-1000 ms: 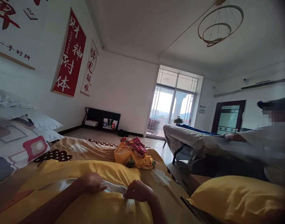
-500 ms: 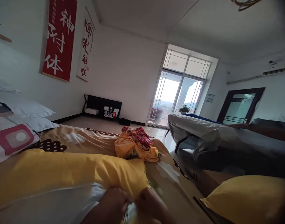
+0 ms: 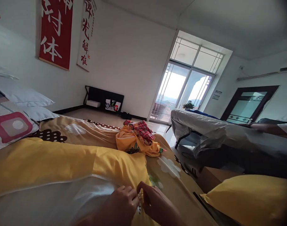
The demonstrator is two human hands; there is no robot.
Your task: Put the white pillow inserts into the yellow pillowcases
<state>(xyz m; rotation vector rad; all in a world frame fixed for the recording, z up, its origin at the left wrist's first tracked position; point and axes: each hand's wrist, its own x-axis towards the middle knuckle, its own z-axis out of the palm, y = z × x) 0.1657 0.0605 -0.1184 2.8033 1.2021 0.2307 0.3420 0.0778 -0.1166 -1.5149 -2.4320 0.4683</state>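
Note:
A long yellow pillowcase (image 3: pixel 70 161) lies across the bed, with a white pillow (image 3: pixel 63 201) showing along its near side at its open edge. My left hand (image 3: pixel 124 202) is closed on the pillowcase near its right end, fingers curled down. Right beside it, my right hand (image 3: pixel 155 201) pinches the same edge with thumb and bent forefinger, the two hands nearly touching. Whatever small part lies between the fingertips is hidden. Beyond the pillowcase sits a crumpled orange cloth (image 3: pixel 126 139) with a red plaid cloth (image 3: pixel 144 130) on top.
A brown patterned bedsheet (image 3: pixel 169 185) covers the bed. White pillows (image 3: pixel 30 97) are stacked at left. Another yellow pillow (image 3: pixel 249 194) is at right, beside a cardboard box (image 3: pixel 211 177). A plastic-covered table (image 3: pixel 211 128) stands beyond, with another person's arm (image 3: pixel 268 128) over it.
The view has tilted down and left a little. My hands stay together at the pillowcase edge; my right hand's fingers have risen into a clearer pinch. The other person's arm has shifted.

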